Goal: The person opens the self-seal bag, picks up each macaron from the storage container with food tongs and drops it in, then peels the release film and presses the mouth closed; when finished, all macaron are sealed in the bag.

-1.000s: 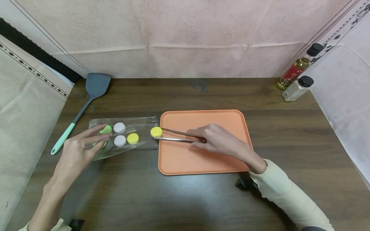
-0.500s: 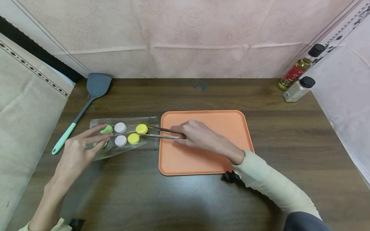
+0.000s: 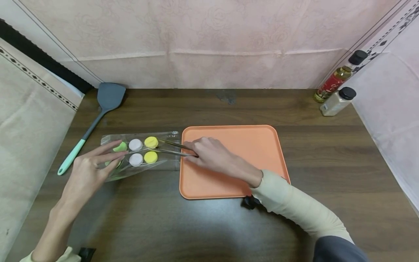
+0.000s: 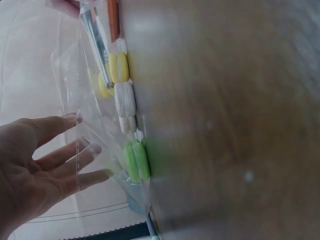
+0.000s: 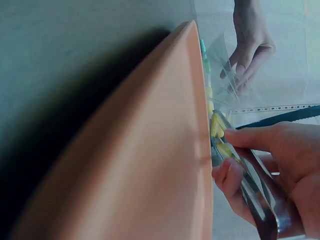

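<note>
A clear plastic bag [image 3: 170, 165] lies on the table, with two yellow macarons [image 3: 151, 157], two white macarons [image 3: 135, 159] and green macarons [image 3: 121, 146] inside in rows. My left hand [image 3: 86, 173] is at the bag's left part; in the left wrist view its fingers [image 4: 90, 178] are spread and fairly straight against the lifted film. My right hand [image 3: 212, 156], over the tray, grips metal tongs [image 5: 257, 202]. Their tips reach into the bag's right side, at the far yellow macaron [image 3: 151, 141]. Left fingertips partly cover the green macarons in the head view.
An orange tray [image 3: 229, 185] sits just right of the bag. A spatula [image 3: 111, 96] with a mint handle lies at the left. An oil bottle [image 3: 334, 82] and a black-capped shaker [image 3: 334, 104] stand at the back right. Cloth walls enclose the table.
My right hand has moved left with the tongs, carrying a yellow macaron from the tray's left edge into the bag, behind the other yellow one. My left hand has stayed in place.
</note>
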`<state>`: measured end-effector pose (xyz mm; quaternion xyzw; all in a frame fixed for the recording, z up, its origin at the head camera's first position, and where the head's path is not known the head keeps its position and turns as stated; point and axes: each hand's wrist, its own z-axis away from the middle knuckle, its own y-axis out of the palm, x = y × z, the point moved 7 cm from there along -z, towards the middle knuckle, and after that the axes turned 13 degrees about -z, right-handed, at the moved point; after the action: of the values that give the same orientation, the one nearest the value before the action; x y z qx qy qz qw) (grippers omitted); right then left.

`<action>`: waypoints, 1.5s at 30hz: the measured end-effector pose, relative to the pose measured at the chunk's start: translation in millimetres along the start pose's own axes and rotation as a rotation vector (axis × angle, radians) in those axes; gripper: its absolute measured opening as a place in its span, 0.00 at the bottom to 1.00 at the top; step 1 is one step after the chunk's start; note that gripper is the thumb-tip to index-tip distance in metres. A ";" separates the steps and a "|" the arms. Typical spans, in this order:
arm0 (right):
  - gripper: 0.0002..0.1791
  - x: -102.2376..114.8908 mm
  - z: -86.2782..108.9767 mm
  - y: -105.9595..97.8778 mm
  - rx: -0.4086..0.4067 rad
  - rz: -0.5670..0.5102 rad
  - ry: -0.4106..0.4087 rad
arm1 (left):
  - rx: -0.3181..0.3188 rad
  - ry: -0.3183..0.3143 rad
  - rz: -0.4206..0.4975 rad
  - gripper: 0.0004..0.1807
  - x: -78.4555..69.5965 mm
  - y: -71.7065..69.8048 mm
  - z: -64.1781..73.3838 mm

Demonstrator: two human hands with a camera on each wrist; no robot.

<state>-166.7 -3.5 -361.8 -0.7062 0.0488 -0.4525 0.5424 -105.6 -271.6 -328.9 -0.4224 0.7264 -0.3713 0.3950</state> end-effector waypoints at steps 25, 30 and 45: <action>0.13 -19.4 39.7 -14.2 -0.002 -0.041 0.097 | -0.004 0.007 -0.027 0.13 1.3 5.4 -0.8; 0.13 -26.9 101.2 -43.8 -0.080 -0.119 0.132 | -0.011 0.025 -0.002 0.15 0.3 6.5 -1.7; 0.30 -125.4 286.5 -105.9 -0.531 0.079 0.589 | 0.017 0.059 -0.012 0.14 -3.5 10.4 -1.6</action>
<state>-86.6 316.6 -350.2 -0.6594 0.3448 -0.5862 0.3205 -109.2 -264.3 -336.5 -0.4122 0.7321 -0.3921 0.3748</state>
